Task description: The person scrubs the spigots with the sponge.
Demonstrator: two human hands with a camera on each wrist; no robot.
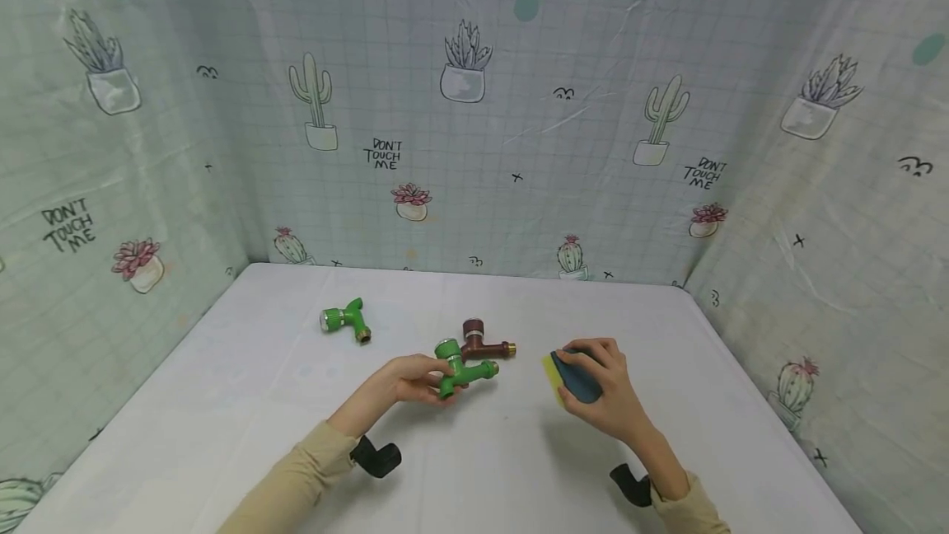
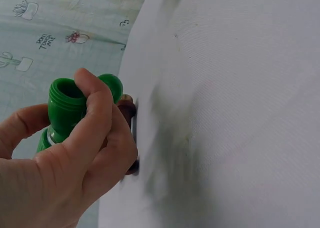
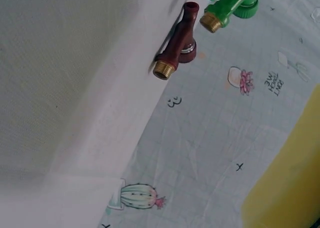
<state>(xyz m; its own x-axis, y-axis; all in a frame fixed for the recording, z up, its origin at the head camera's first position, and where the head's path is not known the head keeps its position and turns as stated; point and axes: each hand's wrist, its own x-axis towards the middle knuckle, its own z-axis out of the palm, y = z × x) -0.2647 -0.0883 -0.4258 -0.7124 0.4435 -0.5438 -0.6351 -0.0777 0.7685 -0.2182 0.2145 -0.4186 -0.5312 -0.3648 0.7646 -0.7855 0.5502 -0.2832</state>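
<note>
My left hand grips a green tap with a brass threaded end, held just above the white table. In the left wrist view the thumb and fingers curl round the green tap, its open spout toward the camera. Between the fingers of my right hand is a sponge, yellow on one side and dark blue on the other; its yellow side fills a corner of the right wrist view. The sponge is apart from the tap. A dark red tap lies on the table just behind the held one.
A second green tap lies farther back on the left of the white table. Patterned cloth walls with cactus prints enclose the table at the back and both sides. Black wrist mounts sit on both forearms.
</note>
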